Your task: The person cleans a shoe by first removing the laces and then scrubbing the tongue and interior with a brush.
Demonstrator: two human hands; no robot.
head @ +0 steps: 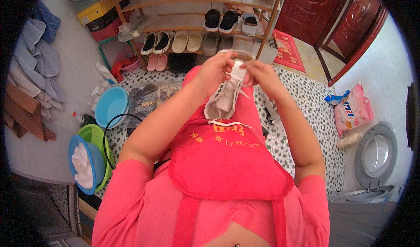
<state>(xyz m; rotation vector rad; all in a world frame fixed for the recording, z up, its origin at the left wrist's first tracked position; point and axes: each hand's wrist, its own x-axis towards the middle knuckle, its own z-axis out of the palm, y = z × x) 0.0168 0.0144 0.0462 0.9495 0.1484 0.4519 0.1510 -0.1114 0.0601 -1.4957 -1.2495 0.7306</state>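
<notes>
A white lace-up sneaker [222, 97] rests on my lap, over the red trousers and the top of a red apron [229, 168]. Its opening faces me, and the pale tongue [238, 69] stands up between my hands. My left hand [219, 69] is curled at the sneaker's far left side; what its fingertips grip is partly hidden. Across from it, my right hand [261, 75] pinches a white shoelace beside the tongue, blurred by motion. A loose shoelace end [231, 124] trails over the apron near the heel.
A wooden shoe rack [174, 22] with several shoes stands ahead. At left are a light-blue basin [111, 106], a blue basin [78, 178] with white cloth, and a green basin [106, 168]. A pink detergent bag [354, 110] and an open-lidded washing machine [364, 194] are at right.
</notes>
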